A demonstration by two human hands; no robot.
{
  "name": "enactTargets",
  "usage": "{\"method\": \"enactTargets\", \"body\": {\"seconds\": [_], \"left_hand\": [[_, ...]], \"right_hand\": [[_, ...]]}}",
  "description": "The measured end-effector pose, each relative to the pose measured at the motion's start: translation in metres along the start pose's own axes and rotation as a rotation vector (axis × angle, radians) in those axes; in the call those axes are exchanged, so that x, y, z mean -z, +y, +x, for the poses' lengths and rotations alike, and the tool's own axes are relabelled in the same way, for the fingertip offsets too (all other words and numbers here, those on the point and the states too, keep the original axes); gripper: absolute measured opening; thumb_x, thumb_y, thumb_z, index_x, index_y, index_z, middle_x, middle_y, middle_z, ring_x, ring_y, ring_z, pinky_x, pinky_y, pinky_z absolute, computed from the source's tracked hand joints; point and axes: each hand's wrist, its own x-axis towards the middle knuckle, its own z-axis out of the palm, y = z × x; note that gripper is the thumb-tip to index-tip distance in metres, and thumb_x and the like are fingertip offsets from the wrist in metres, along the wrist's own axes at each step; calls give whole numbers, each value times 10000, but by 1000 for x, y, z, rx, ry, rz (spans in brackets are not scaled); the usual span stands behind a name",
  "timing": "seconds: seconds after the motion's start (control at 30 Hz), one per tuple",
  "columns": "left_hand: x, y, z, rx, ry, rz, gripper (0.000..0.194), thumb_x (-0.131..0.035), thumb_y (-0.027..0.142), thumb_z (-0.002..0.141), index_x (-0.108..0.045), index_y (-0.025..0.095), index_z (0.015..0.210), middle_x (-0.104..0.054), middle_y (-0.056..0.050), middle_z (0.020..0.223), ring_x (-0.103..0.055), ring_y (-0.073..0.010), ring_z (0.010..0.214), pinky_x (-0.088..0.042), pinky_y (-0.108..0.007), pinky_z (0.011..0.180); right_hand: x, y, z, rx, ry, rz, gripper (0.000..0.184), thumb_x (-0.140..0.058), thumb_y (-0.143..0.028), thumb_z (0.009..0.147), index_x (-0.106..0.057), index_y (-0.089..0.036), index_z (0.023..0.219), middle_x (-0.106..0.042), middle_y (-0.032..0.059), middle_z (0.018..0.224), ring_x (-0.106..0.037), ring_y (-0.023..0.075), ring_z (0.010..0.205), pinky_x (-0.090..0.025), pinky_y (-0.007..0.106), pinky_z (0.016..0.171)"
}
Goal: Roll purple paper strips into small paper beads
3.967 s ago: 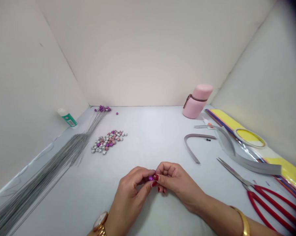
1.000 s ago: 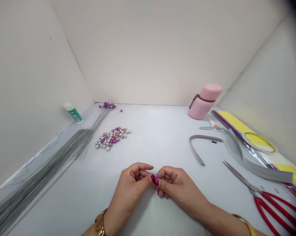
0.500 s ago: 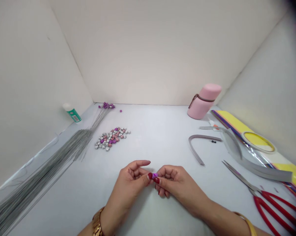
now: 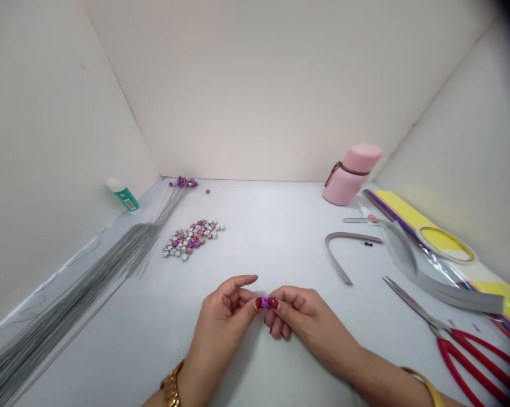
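Between my two hands is a small purple folded paper star, low in the middle of the head view. My left hand pinches its left side with thumb and fingers, the index finger stretched out above. On the other side, my right hand pinches it between thumb and index finger, the other fingers curled beneath. Much of the star is covered by the thumbs. Beyond my left hand lies a pile of small silver, pink and purple stars.
At left lies a long bundle of grey wires with purple stars at the far end, near a glue stick. At right are a pink bottle, grey paper strips, a tape roll and red-handled scissors.
My right thumb has shifted slightly up and right on the purple star, and more of the star shows between the thumbs. My left hand keeps its pinch, almost unmoved.
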Motion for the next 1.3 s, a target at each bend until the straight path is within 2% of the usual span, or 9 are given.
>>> {"method": "enactTargets", "body": {"seconds": [0.27,0.43,0.57,0.67,0.87,1.07,1.17,1.3], "left_hand": [[0,2,-6,-219,9,307,227,-503,152,785,-546,208,1001,-656,5,742,-620,-120,660,-481,-213,638],[-1,-1,-7,-199,8,273,239,-495,148,790,-521,215,1018,-650,14,732,-623,-118,658,-490,-211,633],[-4,-2,-10,-221,56,307,216,-511,144,781,-540,224,979,-648,20,750,-626,-110,677,-485,-195,649],[-4,-1,-9,-182,67,257,190,-531,160,771,-548,210,953,-650,10,752,-625,-117,681,-484,-201,642],[-6,4,-3,27,33,-6,242,-605,168,711,-518,164,937,-654,2,680,-620,-119,638,-477,-202,604],[-7,4,-3,51,73,-42,256,-628,153,685,-517,158,916,-647,16,638,-602,-102,603,-450,-180,566],[-7,2,-2,80,101,-77,275,-644,157,677,-503,154,913,-654,14,626,-593,-98,585,-439,-180,561],[-8,1,-1,78,77,-136,300,-644,194,695,-483,153,945,-677,-13,673,-611,-123,634,-448,-218,612]], "right_hand": [[-2,4,1,13,26,-24,234,-471,-300,825,-596,-135,714,-583,1,577,-517,92,503,-398,206,492],[-3,3,-2,14,35,-81,236,-454,-293,829,-586,-142,703,-573,-4,565,-519,97,496,-399,205,485],[-4,2,-7,132,71,-254,205,-452,-243,826,-594,-152,710,-574,0,577,-538,115,545,-416,216,527],[-5,1,-7,183,81,-300,197,-451,-232,826,-590,-157,708,-572,-2,571,-538,117,551,-419,218,544],[-3,2,-1,59,38,-144,237,-432,-288,843,-555,-152,694,-559,-6,571,-517,100,502,-405,204,489],[-2,5,-5,276,79,-467,216,-405,-222,859,-556,-170,713,-560,-4,598,-525,117,570,-399,220,557],[-2,5,-7,332,103,-554,206,-402,-215,859,-551,-174,724,-554,-1,621,-511,119,575,-386,226,560],[-4,3,-6,238,71,-365,229,-388,-258,869,-538,-168,722,-561,3,613,-518,116,572,-400,218,546]]}}
